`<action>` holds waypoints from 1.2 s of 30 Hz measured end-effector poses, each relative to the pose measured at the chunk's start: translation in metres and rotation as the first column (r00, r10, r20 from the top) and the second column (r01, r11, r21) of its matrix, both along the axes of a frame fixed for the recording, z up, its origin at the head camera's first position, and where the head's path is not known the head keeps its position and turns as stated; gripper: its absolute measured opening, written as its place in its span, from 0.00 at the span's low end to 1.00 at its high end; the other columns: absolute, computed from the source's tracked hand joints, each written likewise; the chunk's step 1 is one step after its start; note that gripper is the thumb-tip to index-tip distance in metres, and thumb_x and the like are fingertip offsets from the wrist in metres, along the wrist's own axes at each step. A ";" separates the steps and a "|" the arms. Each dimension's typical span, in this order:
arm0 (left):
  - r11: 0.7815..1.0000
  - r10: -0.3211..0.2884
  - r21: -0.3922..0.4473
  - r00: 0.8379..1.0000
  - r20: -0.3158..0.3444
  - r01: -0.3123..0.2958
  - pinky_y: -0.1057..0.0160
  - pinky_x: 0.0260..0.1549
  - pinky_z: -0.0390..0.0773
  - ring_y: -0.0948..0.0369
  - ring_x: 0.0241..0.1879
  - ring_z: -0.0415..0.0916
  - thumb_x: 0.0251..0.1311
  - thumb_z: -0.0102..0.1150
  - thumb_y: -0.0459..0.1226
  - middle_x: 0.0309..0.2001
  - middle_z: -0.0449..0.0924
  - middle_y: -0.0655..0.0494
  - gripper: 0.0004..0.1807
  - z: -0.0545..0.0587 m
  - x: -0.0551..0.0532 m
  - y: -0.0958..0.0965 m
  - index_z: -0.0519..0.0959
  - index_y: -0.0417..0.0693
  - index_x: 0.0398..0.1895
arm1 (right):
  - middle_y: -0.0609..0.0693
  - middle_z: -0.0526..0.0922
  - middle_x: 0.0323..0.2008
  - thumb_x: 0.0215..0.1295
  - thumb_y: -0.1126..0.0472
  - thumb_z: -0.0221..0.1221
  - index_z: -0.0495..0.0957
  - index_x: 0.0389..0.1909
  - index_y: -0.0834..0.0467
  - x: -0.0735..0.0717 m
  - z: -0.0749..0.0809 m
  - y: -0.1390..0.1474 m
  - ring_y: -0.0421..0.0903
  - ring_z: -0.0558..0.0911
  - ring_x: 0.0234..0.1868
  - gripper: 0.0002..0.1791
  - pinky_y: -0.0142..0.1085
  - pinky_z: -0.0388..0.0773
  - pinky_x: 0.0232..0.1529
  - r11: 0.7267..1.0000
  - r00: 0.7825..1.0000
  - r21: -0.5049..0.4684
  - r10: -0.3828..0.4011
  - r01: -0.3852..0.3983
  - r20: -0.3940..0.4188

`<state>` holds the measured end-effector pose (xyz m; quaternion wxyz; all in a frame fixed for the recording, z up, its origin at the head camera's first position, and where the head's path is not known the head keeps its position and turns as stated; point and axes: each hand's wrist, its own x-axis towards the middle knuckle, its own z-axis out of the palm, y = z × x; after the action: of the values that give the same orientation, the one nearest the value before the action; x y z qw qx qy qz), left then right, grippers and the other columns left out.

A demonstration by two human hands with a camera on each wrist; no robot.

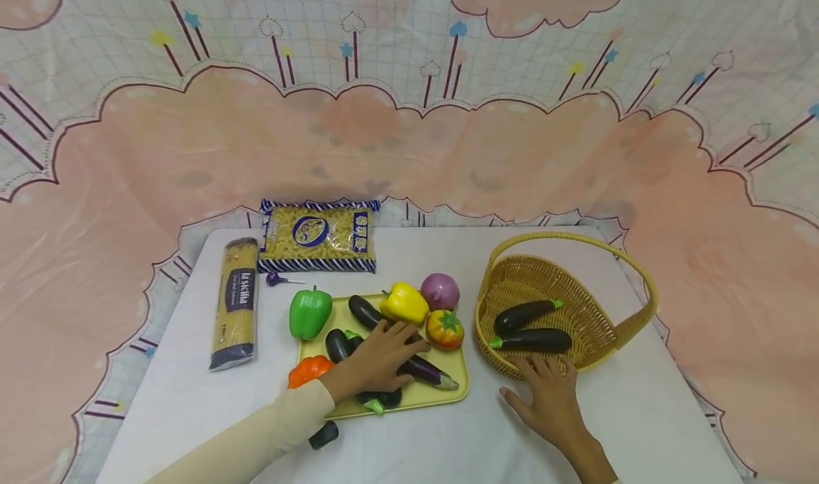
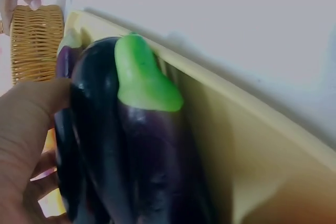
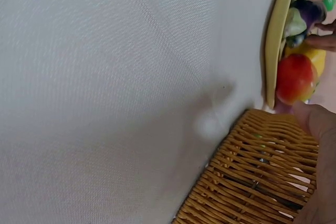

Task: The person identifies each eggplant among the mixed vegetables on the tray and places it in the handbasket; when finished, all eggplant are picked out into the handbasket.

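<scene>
My left hand [image 1: 377, 359] is spread over a long eggplant [image 1: 430, 372] with a pale tip, thumb on one side and fingers on the other. It lies among several eggplants on a yellow tray [image 1: 441, 401]. In the left wrist view the thumb touches a dark eggplant [image 2: 100, 108], beside one with a green cap [image 2: 144, 77]. My right hand [image 1: 550, 395] is at the near rim of a wicker basket [image 1: 589, 313], fingers over the rim and thumb apart. Inside the basket lie two eggplants [image 1: 534, 340]. Part of the tray's contents is hidden by my left hand.
On the tray's far side are a yellow bell pepper [image 1: 405, 303], a purple onion [image 1: 440, 291] and a red-yellow tomato [image 1: 444, 329]. A green bell pepper [image 1: 310, 313] and an orange vegetable [image 1: 310, 370] sit left. Beyond are spaghetti [image 1: 235, 306], bagged pasta [image 1: 318, 237] and a lollipop [image 1: 274, 278].
</scene>
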<state>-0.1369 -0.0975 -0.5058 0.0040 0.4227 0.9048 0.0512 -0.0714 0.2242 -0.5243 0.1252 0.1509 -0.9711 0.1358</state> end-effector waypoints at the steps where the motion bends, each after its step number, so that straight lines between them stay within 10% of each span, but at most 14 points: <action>1: 1.000 0.000 0.003 1.000 -0.008 0.000 0.48 0.52 0.70 0.54 0.55 0.68 0.56 0.67 0.52 0.55 0.72 0.53 0.27 -0.001 0.000 0.000 0.77 0.58 0.59 | 0.54 0.81 0.45 0.45 0.47 0.75 0.81 0.51 0.53 0.000 0.000 0.000 0.57 0.77 0.47 0.31 0.66 0.53 0.58 1.000 1.000 -0.001 0.001 -0.001 -0.002; 19: 0.993 -0.009 -0.117 0.997 0.076 0.018 0.43 0.58 0.70 0.53 0.58 0.75 0.56 0.68 0.49 0.59 0.79 0.57 0.26 0.005 -0.008 0.009 0.78 0.58 0.59 | 0.54 0.81 0.43 0.44 0.48 0.75 0.81 0.50 0.54 -0.002 -0.003 0.003 0.57 0.77 0.46 0.30 0.66 0.52 0.59 1.000 1.000 -0.021 0.005 -0.006 -0.027; 36: 0.992 -0.042 0.116 0.997 -0.058 0.048 0.60 0.40 0.76 0.63 0.40 0.76 0.58 0.63 0.53 0.43 0.80 0.60 0.25 0.053 -0.025 0.052 0.79 0.61 0.59 | 0.54 0.81 0.42 0.44 0.48 0.75 0.82 0.49 0.54 -0.002 -0.003 0.003 0.57 0.77 0.45 0.30 0.67 0.53 0.58 0.999 0.999 -0.031 0.013 -0.014 -0.049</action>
<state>-0.1617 -0.0459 -0.4531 -0.0447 0.4437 0.8903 0.0926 -0.0730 0.2267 -0.5274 0.1501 0.1588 -0.9645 0.1483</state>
